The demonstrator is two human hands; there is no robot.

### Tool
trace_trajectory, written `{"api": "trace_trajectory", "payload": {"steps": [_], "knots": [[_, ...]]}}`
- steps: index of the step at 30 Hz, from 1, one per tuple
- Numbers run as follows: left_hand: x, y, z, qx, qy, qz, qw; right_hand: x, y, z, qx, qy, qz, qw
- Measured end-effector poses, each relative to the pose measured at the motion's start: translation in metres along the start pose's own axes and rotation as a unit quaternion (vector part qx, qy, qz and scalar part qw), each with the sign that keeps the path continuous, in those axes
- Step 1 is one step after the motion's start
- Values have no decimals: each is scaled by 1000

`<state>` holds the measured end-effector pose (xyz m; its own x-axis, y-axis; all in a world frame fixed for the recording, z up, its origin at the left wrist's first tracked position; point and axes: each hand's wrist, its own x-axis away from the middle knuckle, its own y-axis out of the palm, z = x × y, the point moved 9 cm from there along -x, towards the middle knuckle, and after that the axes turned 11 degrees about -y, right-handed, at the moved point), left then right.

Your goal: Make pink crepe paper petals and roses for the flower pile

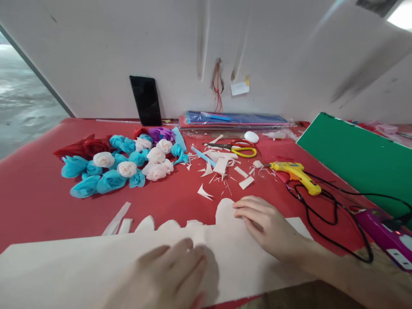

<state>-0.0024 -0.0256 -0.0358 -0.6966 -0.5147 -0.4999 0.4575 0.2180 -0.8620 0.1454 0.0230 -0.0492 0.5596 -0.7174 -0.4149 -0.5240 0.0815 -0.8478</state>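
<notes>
A long white paper sheet (pixel 64 266) spans the near edge of the red table. My left hand (pixel 170 274) is blurred over its middle, fingers loosely stretched, with nothing visible in them; its shadow falls on the paper. My right hand (pixel 267 223) pinches the edge of a rounded white paper piece (pixel 224 211) that sticks up past the sheet's far edge. Left of that piece, several scalloped white pieces (pixel 146 224) peek out along the same edge. Two white paper strips (pixel 120 216) lie beyond the sheet on the left.
Blue, white, red and purple paper flowers (pixel 111 180) cluster at left. White scraps (pixel 222 165) and scissors (pixel 244 149) lie mid-table. A yellow glue gun (pixel 296 171) trails its cord to a purple power strip (pixel 383 236) beside a green board (pixel 350 159). A phone (pixel 146 101) leans against the wall.
</notes>
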Motion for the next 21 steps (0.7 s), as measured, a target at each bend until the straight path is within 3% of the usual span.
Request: {"api": "trace_trajectory", "payload": {"steps": [1,6,15,21], "knots": [[-2,-3,-7,23,4,15,1000,0,0,0,0,-1,0,1000],[-10,4,-38,46,-49,-36,997,3,3,1,6,-3,12,1000],[-5,15,-44,138,-119,-80,980,8,5,0,13,-16,25,999],[-5,18,-46,129,-127,-78,980,9,5,0,15,-20,27,999]]}}
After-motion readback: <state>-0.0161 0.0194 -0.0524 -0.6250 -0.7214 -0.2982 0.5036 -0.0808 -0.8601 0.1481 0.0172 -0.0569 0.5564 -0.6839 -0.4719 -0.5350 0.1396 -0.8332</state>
